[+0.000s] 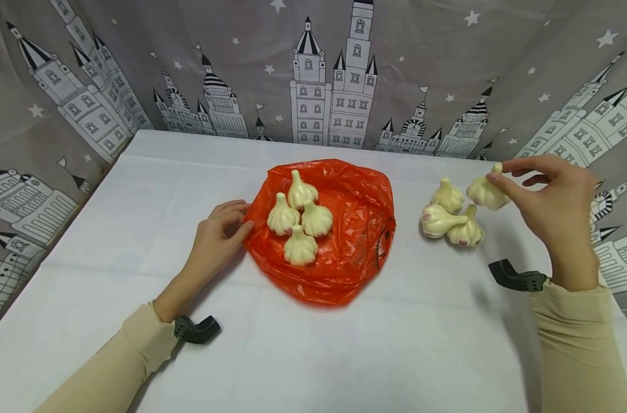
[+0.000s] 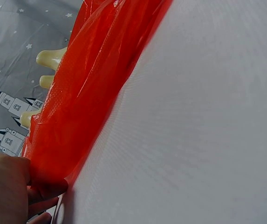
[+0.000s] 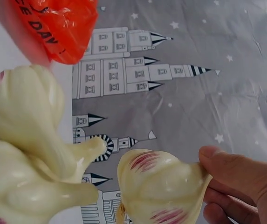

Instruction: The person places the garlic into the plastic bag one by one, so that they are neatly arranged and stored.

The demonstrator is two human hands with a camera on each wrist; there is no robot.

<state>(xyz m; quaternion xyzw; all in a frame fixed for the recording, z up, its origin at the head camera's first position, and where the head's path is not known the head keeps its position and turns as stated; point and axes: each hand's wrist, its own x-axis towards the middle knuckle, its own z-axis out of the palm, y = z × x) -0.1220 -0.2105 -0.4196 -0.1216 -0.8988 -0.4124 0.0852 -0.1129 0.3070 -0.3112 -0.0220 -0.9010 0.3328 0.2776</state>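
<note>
My right hand pinches a garlic bulb by its stem, raised beside a small group of garlic bulbs at the right. In the right wrist view, purple streaks mark the held garlic bulb. That group has one upright bulb, one lying on its side and one in front. My left hand pinches the left rim of a red plastic bag, which lies spread wide with several garlic bulbs inside. The left wrist view shows thumb and fingers on the bag's edge.
A white cloth covers the table. Behind and at both sides hangs a grey curtain printed with castles and stars. Black camera mounts sit on the left wrist and right wrist.
</note>
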